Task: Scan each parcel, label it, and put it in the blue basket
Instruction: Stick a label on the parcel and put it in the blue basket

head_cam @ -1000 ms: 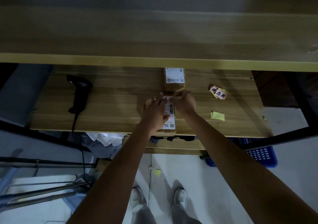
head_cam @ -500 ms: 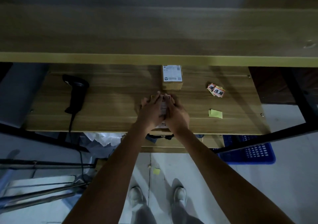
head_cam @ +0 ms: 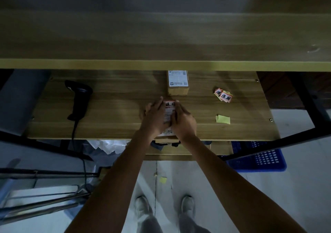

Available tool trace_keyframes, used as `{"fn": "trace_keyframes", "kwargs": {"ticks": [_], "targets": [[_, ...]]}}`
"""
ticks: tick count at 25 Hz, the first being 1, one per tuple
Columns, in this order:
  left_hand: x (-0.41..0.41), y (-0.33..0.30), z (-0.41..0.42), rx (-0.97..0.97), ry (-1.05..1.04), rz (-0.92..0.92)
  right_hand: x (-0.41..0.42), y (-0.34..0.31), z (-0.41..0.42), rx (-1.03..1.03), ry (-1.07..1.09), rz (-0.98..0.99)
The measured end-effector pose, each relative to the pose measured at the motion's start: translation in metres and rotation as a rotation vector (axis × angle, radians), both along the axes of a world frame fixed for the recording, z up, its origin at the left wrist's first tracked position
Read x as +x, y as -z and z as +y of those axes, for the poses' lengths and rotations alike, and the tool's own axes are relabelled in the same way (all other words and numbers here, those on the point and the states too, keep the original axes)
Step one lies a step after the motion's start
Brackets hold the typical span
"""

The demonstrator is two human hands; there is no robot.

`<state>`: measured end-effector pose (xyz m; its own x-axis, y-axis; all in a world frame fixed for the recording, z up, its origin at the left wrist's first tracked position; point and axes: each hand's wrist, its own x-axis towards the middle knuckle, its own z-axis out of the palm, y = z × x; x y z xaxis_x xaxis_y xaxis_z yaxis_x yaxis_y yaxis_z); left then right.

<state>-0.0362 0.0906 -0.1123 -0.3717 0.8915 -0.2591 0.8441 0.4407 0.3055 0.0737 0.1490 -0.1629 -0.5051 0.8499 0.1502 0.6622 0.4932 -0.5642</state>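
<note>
Since a moment ago the right hand (head_cam: 184,120) has joined the left hand (head_cam: 155,117), both flat, pressing the label (head_cam: 169,104) onto the small, apparently light, stiff parcel (head_cam: 167,120) at the worktop (head_cam: 116,107) front edge; grip its long sides.

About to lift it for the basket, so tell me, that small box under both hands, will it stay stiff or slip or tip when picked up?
The small cardboard parcel looks boxy with flat faces, so it probably stays stiff and won't roll. It fits between the left hand and right hand, so it is likely light. Its paper labels may be a little slick; a two-sided grip should hold.
</note>
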Motion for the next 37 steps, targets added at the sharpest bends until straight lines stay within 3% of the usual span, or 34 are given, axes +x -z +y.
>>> {"fn": "trace_keyframes", "kwargs": {"ticks": [2,4,6,10,19,26,37], "targets": [[-0.004,0.005,-0.004,0.086,-0.077,-0.086,0.000,-0.001,0.005,-0.127,0.043,0.057],[-0.003,0.017,-0.014,0.361,-0.296,-0.381,-0.005,-0.002,0.009,-0.429,0.124,0.203],[0.004,0.024,-0.016,0.498,-0.540,-0.562,-0.015,0.001,0.008,-0.535,0.183,0.220],[0.004,0.022,0.000,0.415,-0.691,-0.468,-0.031,0.001,0.000,-0.540,0.283,0.171],[0.003,0.041,0.005,0.361,-0.654,-0.404,-0.027,0.007,-0.002,-0.445,0.276,0.282],[-0.002,0.049,0.007,0.371,-0.587,-0.352,-0.025,0.006,-0.002,-0.320,0.224,0.234],[-0.002,0.053,0.010,0.353,-0.573,-0.292,-0.022,0.006,-0.001,-0.353,0.219,0.221]]}}
